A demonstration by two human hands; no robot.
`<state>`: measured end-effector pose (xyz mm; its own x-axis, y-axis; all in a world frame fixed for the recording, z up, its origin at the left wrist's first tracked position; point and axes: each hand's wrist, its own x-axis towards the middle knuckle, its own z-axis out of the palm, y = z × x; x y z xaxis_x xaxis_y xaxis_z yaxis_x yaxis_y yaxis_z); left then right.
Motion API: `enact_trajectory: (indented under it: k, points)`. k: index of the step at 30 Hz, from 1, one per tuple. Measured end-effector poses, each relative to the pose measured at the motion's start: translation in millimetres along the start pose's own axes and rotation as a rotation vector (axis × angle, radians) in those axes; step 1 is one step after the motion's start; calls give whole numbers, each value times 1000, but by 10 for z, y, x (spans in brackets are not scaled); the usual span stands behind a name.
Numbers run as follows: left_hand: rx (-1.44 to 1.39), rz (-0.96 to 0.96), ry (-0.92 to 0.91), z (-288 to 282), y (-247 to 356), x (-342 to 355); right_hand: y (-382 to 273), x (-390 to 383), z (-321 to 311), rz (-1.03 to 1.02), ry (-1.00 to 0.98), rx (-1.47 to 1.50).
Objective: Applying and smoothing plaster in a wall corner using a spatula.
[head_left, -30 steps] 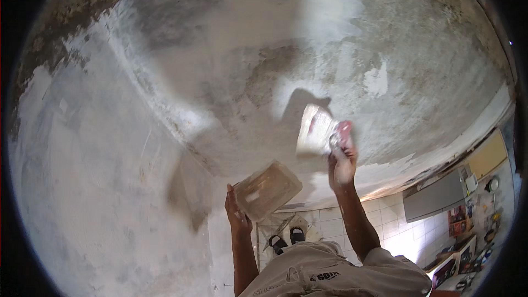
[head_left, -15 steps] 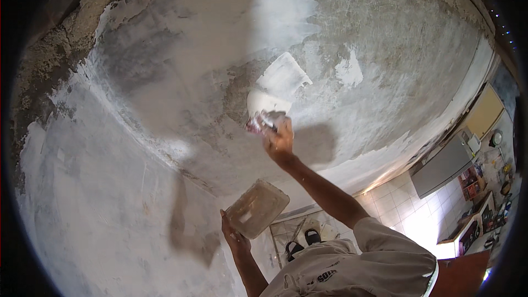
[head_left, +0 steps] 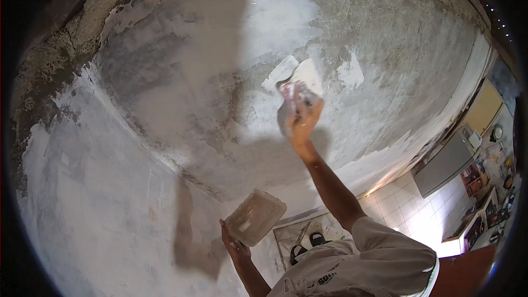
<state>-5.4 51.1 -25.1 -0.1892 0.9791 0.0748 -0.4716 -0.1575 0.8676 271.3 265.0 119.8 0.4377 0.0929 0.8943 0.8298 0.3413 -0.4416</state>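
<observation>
My right hand [head_left: 303, 120] is closed around a putty knife whose broad blade [head_left: 308, 76] is coated in white filler. The blade lies against the rough grey wall [head_left: 396, 71], partly over a fresh white patch of filler [head_left: 281, 71]. Motion slightly blurs the fingers and the reddish part of the tool. Lower down, my left hand [head_left: 235, 246] grips the edge of a shallow rectangular plastic tub [head_left: 256, 219]. The tub is tilted and its inside is smeared with pale filler. My left fingers are mostly hidden by the tub.
A whitened side wall [head_left: 110, 209] meets the grey wall at a corner on the left. My sandalled feet [head_left: 308, 245] stand on the floor below. At the right are a grey cabinet-like panel [head_left: 443, 168], white tiles [head_left: 393, 203] and a cluttered counter [head_left: 489, 225].
My right hand and the putty knife have moved up and to the right, with the blade now overlapping the white patch. My left hand and the tub have shifted slightly downward.
</observation>
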Motion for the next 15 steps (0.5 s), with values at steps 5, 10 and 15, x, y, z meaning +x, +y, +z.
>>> enact_trajectory:
  k: [5, 10, 15]
  points:
    - [135, 187, -36, -183, -161, -2, -349, -457, 75, -99, -163, 145]
    - [156, 97, 15, -226, -143, 8, -172, -774, -26, -183, -44, 346]
    - [-78, -271, 166, -93, 60, 70, -161, 57, -190, -51, 149, 347]
